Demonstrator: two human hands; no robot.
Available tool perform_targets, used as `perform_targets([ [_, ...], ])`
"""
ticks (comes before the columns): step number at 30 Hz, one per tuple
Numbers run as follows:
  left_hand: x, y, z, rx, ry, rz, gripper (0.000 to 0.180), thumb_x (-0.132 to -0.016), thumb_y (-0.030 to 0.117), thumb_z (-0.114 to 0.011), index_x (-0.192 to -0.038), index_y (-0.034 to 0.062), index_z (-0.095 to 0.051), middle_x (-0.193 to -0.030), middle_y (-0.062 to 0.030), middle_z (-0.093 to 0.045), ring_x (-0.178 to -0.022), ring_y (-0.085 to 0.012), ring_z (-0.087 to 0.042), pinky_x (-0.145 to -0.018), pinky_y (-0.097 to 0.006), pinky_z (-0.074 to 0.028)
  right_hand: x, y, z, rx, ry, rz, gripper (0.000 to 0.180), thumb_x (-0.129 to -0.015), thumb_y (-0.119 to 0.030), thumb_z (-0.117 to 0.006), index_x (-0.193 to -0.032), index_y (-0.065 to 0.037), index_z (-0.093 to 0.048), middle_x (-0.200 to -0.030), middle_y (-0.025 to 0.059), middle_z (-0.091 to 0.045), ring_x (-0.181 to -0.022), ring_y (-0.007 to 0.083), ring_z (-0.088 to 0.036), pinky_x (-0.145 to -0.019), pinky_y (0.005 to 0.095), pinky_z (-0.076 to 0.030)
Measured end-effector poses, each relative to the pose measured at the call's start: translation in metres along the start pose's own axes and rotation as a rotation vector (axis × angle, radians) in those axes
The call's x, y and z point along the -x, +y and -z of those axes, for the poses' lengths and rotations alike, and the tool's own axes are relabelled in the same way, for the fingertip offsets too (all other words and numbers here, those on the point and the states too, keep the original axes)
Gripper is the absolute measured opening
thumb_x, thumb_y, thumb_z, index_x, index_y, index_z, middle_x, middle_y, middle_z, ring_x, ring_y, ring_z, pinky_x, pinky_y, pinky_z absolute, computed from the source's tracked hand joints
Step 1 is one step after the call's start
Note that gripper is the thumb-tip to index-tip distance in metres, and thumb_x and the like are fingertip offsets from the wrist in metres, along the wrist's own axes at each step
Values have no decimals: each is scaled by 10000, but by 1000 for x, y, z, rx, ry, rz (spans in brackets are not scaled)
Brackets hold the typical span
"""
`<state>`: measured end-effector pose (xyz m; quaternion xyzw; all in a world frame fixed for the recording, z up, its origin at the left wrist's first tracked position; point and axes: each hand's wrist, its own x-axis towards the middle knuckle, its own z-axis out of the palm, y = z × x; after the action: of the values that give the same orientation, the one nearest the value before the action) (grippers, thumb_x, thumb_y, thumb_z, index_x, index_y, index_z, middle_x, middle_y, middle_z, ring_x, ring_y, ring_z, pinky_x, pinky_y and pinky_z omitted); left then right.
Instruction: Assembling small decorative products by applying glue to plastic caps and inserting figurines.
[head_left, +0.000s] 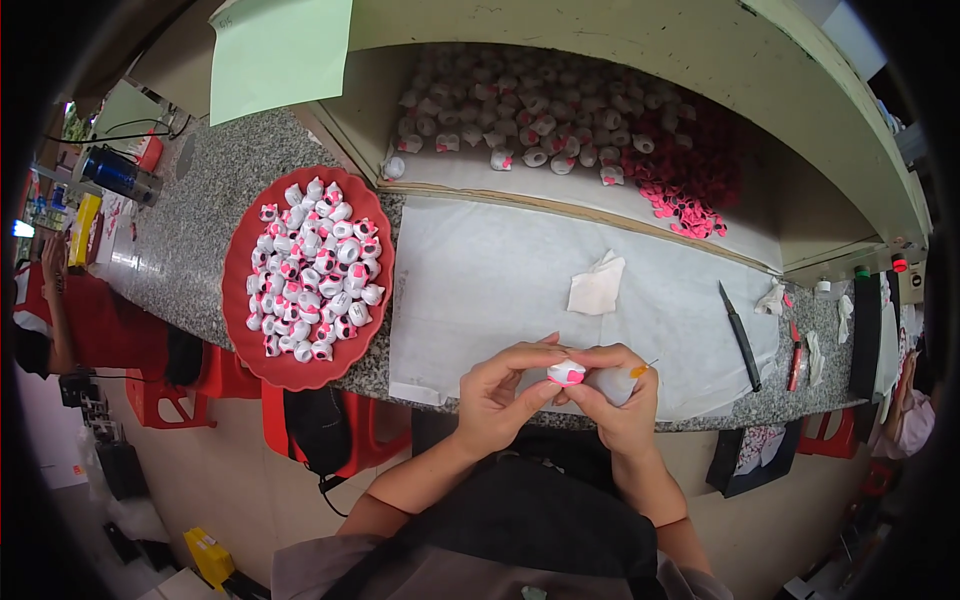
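Between my fingertips, close to the front edge of the bench, is a small white cat-shaped piece [567, 373] with a pink patch facing me. My left hand [500, 392] pinches it from the left side, thumb below and fingers above. On the other side my right hand [628, 405] touches the piece with thumb and index finger. That hand also keeps a translucent squeeze bottle [614, 386] with an orange collar and a thin needle tip against its palm. A folded whitish cloth [597, 285] lies just beyond my hands on the white paper sheet [470, 290].
At left stands a scalloped red tray [236, 300] heaped with white-and-pink pieces. Under the shelf [620, 30] lie many white pieces and a pile of small pink parts [690, 205]. A dark pen-like tool [740, 335] and a red-handled tool [796, 358] lie right. Other people sit at both sides.
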<state>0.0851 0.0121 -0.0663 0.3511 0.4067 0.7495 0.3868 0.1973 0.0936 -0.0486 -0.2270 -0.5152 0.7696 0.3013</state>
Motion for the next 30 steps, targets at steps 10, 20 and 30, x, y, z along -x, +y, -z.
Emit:
perform_targets([
  [10,1,-3,8,33,-9,35,257,-733,-46,-546,-986,-16,-512,-969,-109,-546,-949,-186,-508,-995,-408,-215,-1,5,-4,-68,37,-76,236,-679,81,-599,-901,19,-550,-852,100,-583,-700,109,-560,-621,217,-449],
  [20,3,-5,1,111,-94,-96,178,-737,88,-603,-895,34,-539,-918,-140,-551,-921,-254,-512,-973,-472,-195,10,0,-5,-16,30,46,226,-614,14,-696,-792,12,-555,-689,83,-565,-646,124,-532,-592,224,-422],
  [30,4,13,16,-65,40,-98,208,-707,-6,-587,-913,21,-565,-933,-115,-550,-908,-202,-504,-959,-434,-244,-6,13,-13,117,-54,29,300,-667,37,-616,-954,21,-528,-775,94,-571,-638,106,-523,-581,214,-430],
])
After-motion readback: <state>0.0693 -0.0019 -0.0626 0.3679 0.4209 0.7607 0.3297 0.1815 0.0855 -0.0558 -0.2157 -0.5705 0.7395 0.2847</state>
